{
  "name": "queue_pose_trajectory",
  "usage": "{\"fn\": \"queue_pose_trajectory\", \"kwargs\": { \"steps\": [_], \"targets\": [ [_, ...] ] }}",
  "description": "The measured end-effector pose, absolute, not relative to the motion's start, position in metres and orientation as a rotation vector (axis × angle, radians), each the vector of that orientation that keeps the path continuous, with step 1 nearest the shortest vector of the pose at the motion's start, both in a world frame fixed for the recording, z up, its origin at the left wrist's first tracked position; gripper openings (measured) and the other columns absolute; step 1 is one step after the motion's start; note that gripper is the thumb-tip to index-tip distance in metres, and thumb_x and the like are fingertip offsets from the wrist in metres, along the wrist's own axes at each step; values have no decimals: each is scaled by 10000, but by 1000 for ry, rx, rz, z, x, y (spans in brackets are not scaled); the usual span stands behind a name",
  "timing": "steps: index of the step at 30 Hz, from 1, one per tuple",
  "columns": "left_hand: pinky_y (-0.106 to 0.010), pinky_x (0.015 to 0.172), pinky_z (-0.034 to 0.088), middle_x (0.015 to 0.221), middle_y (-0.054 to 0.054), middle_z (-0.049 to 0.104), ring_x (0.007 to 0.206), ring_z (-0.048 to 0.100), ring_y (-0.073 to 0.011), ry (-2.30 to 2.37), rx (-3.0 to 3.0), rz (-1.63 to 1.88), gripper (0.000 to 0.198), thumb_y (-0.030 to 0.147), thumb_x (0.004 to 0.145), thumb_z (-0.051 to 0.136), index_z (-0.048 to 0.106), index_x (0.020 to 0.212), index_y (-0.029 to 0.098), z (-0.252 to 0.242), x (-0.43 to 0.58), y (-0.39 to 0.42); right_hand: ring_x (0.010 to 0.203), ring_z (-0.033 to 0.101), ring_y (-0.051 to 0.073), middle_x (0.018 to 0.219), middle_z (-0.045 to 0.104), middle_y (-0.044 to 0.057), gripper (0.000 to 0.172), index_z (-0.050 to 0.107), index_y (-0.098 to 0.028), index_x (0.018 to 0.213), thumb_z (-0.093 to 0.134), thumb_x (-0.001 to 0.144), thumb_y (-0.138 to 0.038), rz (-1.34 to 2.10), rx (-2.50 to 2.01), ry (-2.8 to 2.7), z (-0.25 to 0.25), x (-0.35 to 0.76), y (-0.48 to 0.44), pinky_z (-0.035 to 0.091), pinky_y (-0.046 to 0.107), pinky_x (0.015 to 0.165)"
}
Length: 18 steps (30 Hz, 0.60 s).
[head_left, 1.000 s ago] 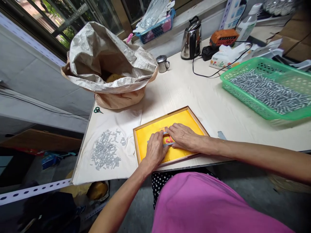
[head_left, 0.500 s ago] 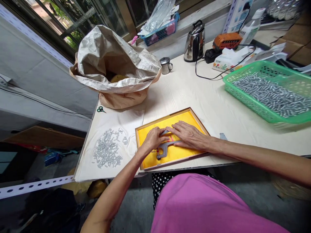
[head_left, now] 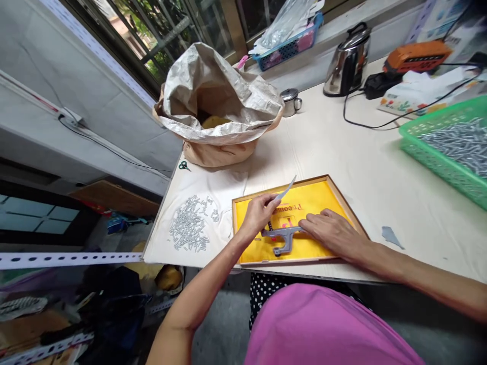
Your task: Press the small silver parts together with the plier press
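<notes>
My left hand (head_left: 259, 214) is closed, pinching a thin grey tapered strip (head_left: 286, 189) that points up and away over the tray. My right hand (head_left: 332, 230) has its fingers curled round the right end of a grey bracket-like part (head_left: 284, 234). That part has a long straight bar and a curved arm ending in a small dark round piece. It lies over the yellow printed lining of a shallow wood-edged tray (head_left: 340, 195). Left of the tray, a loose pile of small silvery pins (head_left: 189, 223) rests on white cloth.
A large open sack (head_left: 218, 152) stands behind the pins, with small scissors (head_left: 184, 166) beside it. At right are a green basket (head_left: 426, 152) of metal pieces and a grey scrap (head_left: 391, 236). A lidded cup (head_left: 290, 103), kettle (head_left: 347, 63) and black cord (head_left: 365, 126) stand behind.
My left hand has lifted the grey strip away from the bracket-like part. My right hand, flat over the part before, has curled round its right end. The camera view has turned left.
</notes>
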State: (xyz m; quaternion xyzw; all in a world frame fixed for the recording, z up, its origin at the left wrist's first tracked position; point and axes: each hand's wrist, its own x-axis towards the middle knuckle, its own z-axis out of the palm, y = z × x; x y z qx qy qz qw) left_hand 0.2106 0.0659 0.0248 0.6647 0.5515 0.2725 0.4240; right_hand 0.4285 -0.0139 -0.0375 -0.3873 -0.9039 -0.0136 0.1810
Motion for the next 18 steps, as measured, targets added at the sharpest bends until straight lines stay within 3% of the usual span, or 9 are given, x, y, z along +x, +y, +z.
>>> {"fn": "queue_pose_trajectory", "kwargs": {
  "steps": [4, 8, 13, 18],
  "targets": [
    [-305, 828, 478, 956, -107, 706, 889, 640, -210, 1881, 1927, 731, 245, 265, 914, 553, 770, 934, 153, 30, 141, 76, 632, 490, 156, 728, 551, 0, 243, 538, -211, 862, 358, 1022, -177, 29, -1121, -2463, -42, 435, -19, 302, 306, 669],
    [-286, 756, 423, 933, -118, 686, 904, 620, -226, 2409, 1925, 291, 274, 208, 923, 496, 756, 893, 130, 23, 69, 83, 622, 504, 153, 718, 541, -6, 262, 541, -215, 844, 362, 1035, -228, 82, -1233, -2352, -52, 439, -16, 302, 293, 632],
    [-261, 669, 359, 997, -119, 662, 894, 618, -209, 2425, 1924, -209, 317, 205, 943, 451, 750, 855, 146, 5, 37, 75, 637, 521, 154, 731, 546, -7, 267, 550, -214, 874, 351, 1047, -258, 93, -1191, -2345, -52, 435, -10, 313, 288, 633],
    [-278, 684, 366, 958, -128, 663, 852, 620, -210, 2402, 1987, -282, 343, 179, 955, 404, 739, 904, 125, -3, 37, 68, 608, 503, 151, 700, 535, -11, 300, 531, -214, 828, 340, 1052, -272, 58, -1125, -2366, -49, 424, -7, 304, 286, 630]
  ]
}}
